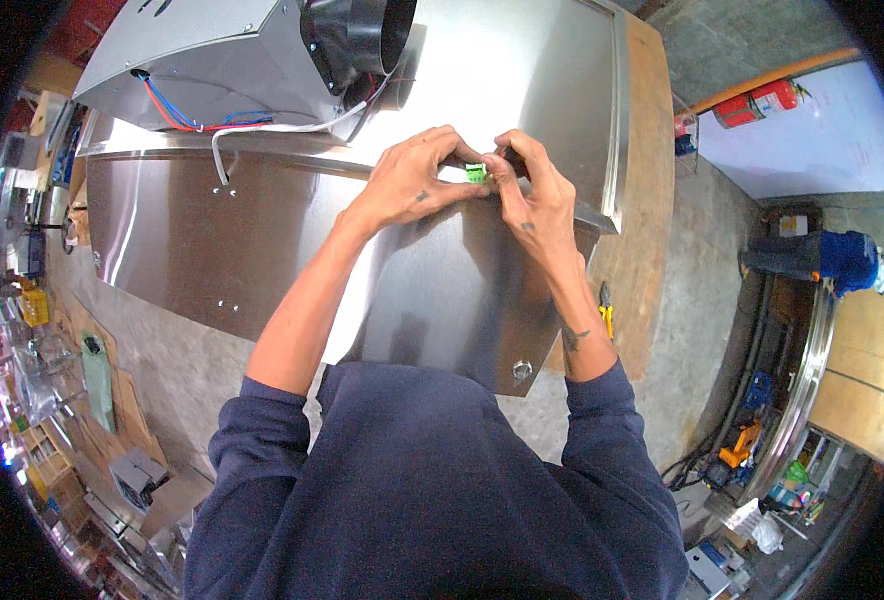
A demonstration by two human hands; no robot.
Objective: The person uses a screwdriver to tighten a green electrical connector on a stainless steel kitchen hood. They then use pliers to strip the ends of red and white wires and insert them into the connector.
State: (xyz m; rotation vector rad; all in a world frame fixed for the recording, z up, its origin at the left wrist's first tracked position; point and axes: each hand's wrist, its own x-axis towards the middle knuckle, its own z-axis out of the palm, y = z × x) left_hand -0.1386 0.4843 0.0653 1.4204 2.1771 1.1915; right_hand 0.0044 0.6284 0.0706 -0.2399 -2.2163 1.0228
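My left hand [412, 180] pinches a small green connector block [476, 173] between thumb and forefinger, above a shiny sheet-metal panel [432, 270]. Close against it, my right hand [537, 195] has its thumb and fingers pressed together at the block's right side. Something small and dark shows between those right fingers, too little of it to name. Behind my left hand stands a grey metal housing [212, 70] with a round black duct collar [377, 35]. Red and blue wires [167, 108] come out of the housing, and a grey cable [218, 155] hangs over the panel's edge.
Yellow-handled pliers [606, 315] lie on the wooden board [642, 150] right of the panel. Red fire extinguishers [757, 104] are at the far right. A person in blue [842, 260] bends over a bench there. Mixed materials and boxes [52, 450] crowd the left side.
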